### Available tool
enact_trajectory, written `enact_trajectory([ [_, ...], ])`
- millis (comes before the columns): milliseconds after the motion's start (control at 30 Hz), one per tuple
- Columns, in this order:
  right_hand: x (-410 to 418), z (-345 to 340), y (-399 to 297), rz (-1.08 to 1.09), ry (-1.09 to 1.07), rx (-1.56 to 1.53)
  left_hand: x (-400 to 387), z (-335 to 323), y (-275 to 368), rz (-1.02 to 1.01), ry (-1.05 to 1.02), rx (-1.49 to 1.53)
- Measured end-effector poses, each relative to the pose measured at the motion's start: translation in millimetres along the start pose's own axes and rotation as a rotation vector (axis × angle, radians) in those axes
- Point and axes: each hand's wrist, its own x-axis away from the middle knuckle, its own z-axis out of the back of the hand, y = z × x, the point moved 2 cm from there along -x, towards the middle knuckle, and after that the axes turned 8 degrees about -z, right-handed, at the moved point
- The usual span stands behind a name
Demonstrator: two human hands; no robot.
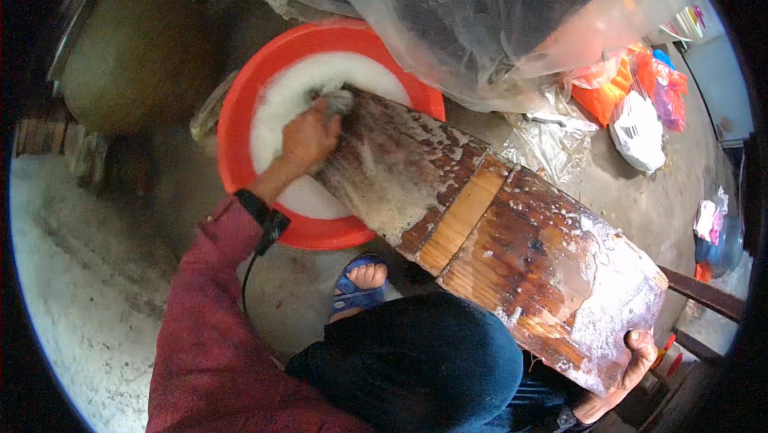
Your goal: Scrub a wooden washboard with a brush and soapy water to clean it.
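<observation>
A wet wooden board (384, 163) slants across the view, its far end in a red plastic basin (237, 151) of white suds (279, 109). Suds and grime streak its far half, and a lighter wooden strip (462, 214) crosses its middle. At the far end, my left hand (309, 133) presses a greyish scrubbing wad (337, 101) onto the board; motion blurs both, so the wad's material is unclear. My right hand (636, 358) grips the near right corner, thumb on top and the other fingers mostly hidden beneath. Close to my knee (420, 361), the board's lower edge passes.
Clear plastic sheeting (456, 25) hangs over the basin's far side. Several plastic bags (639, 130) lie on the concrete floor (690, 175) at right. A large rounded vessel (138, 61) stands at left. My foot in a blue sandal (360, 289) is below the basin.
</observation>
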Motion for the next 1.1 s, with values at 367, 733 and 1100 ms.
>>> enact_trajectory([
  [367, 7.9, -14.7, 0.6, -0.027, 0.029, -0.072, 75.2, 16.3, 39.1, -0.267, 0.006, 0.222],
  [733, 0.4, -22.8, 3.1, -0.102, -0.073, -0.056, 33.4, 5.5, -28.6, 0.133, 0.018, 0.018],
  [1100, -4.0, -13.2, 2.5, -0.026, 0.040, -0.074, 45.2, 18.2, -3.5, -0.042, -0.031, 0.119],
])
